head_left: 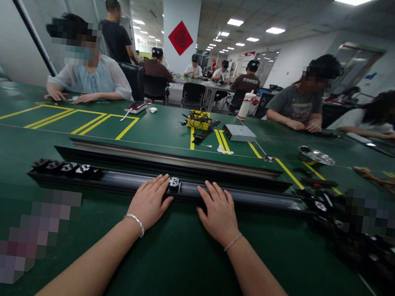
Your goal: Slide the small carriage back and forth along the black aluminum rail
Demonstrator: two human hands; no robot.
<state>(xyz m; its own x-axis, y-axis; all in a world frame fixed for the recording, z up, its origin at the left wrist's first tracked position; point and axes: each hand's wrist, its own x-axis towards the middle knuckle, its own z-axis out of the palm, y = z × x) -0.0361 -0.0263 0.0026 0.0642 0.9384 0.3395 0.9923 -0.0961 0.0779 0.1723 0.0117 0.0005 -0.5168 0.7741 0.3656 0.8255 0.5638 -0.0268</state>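
A long black channel-shaped rail lies crosswise on the green table in front of me. My left hand rests flat on it, fingers stretched out, beside a small black and silver module seated in the channel. The fingertips are at the module's left edge; whether they press on it I cannot tell. To the right of the module, my right hand lies on the rail with its fingers spread. Several similar modules sit in a row at the rail's left end.
Behind the rail lie more black rails. Dark parts are piled at the right, near a metal bowl. Farther back are a yellow box with cables, a grey box and a white cup. Other people sit across the table.
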